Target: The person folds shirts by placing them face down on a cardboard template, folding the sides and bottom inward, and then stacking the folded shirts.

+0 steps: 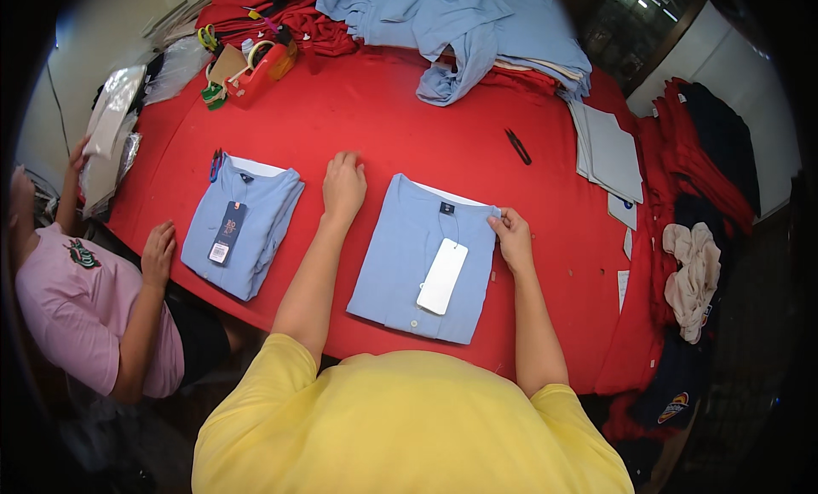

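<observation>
A folded light blue shirt [383, 264] with a dark neck label and buttons lies in front of me on the red cloth. A blank white hang tag [443, 277] hangs from its neck on a thin string. My right hand [513, 240] grips the shirt's upper right corner, thumb on top. Between two piles of folded shirts, my left hand [343, 187] rests on the cloth with its fingers loosely bent and nothing visible in them. To its left lies a stack of folded blue shirts [277, 213], a navy hang tag [227, 232] on the top one.
Black thread snips [517, 147] lie on the red table [409, 145], blue snips [216, 164] by the left stack. A red tape dispenser [264, 75], blue garments [460, 25] and white cards [609, 149] sit further off. A person in pink [98, 315] works at left, holding clear packaging [111, 123].
</observation>
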Motion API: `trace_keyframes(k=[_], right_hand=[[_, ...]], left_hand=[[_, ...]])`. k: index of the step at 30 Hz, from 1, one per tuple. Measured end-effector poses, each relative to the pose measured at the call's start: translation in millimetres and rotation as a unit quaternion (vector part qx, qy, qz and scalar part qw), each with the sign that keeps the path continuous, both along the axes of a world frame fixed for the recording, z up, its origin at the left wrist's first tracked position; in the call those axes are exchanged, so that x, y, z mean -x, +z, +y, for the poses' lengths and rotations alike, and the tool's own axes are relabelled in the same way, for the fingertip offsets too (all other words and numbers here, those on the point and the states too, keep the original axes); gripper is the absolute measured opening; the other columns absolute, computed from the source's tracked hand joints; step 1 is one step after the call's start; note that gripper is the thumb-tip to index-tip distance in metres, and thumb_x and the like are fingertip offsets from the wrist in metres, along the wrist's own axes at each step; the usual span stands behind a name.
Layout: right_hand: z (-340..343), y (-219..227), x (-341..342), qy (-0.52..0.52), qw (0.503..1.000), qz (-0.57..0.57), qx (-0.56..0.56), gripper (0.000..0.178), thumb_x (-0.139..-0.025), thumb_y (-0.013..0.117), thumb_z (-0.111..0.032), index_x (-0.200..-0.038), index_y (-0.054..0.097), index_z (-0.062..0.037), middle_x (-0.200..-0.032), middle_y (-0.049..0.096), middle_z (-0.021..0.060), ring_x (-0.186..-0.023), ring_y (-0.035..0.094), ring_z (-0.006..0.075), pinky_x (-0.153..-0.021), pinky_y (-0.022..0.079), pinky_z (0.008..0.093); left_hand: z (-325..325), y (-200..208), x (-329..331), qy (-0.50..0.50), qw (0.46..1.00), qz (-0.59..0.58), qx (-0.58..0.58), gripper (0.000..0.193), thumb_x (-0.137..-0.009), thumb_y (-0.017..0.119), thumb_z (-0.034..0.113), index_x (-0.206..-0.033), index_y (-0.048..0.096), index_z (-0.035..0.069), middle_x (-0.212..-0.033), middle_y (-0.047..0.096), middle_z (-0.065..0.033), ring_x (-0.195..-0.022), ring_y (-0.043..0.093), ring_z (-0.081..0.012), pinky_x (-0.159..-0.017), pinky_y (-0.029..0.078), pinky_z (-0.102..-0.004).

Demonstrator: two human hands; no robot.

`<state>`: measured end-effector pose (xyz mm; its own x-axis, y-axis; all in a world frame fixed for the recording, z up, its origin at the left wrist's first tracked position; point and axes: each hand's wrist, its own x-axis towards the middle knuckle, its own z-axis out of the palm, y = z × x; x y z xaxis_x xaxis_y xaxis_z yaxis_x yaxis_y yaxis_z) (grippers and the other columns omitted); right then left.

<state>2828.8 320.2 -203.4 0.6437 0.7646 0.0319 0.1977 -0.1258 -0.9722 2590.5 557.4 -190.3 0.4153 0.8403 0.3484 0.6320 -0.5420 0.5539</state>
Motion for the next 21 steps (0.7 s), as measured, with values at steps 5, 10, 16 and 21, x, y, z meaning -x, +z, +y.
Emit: trace_keyframes(k=[5,10,16,21], right_hand=[[5,-8,2,-0.005,1.000,-0.020,-0.008,0.011,-0.091,0.059,-0.006,-0.099,0.059,0.0016,-0.077,0.062,0.0005,-0.064,0.052,0.0041,-0.057,0.039,0.0194],[0,5,5,0.001,0.999,0.032,-0.018,0.009,-0.091,0.059,-0.006,-0.097,0.059,0.0002,-0.075,0.059,-0.0016,-0.060,0.048,0.0026,-0.053,0.036,0.0188],[-4,10,5,0.020,0.999,0.038,0.004,0.012,-0.090,0.058,-0.005,-0.100,0.058,0.0018,-0.082,0.064,0.0047,-0.071,0.056,0.0072,-0.063,0.043,0.0219],[-2,-1,1,0.018,0.999,0.026,-0.023,0.012,-0.091,0.058,-0.005,-0.099,0.058,0.0034,-0.082,0.064,0.0046,-0.070,0.055,0.0071,-0.063,0.042,0.0219]], left_hand=[[20,-15,-2,-0.094,0.972,0.174,-0.126,0.060,-0.096,0.047,0.036,-0.143,0.034,0.001,-0.150,0.034,-0.0146,-0.140,0.029,-0.0275,-0.115,0.021,-0.0416],[-46,-24,55,-0.086,0.976,0.165,-0.113,0.066,-0.096,0.046,0.043,-0.142,0.034,-0.003,-0.149,0.034,-0.0172,-0.140,0.028,-0.0279,-0.115,0.019,-0.0448],[-265,-10,239,-0.063,0.970,0.236,0.022,0.078,-0.088,0.055,0.046,-0.142,0.031,-0.005,-0.150,0.030,-0.0208,-0.140,0.026,-0.0345,-0.114,0.016,-0.0531],[-333,-18,324,0.004,0.865,0.307,0.397,0.039,-0.091,0.056,0.036,-0.112,0.062,0.003,-0.108,0.064,-0.0175,-0.097,0.062,-0.0344,-0.087,0.048,-0.0424]])
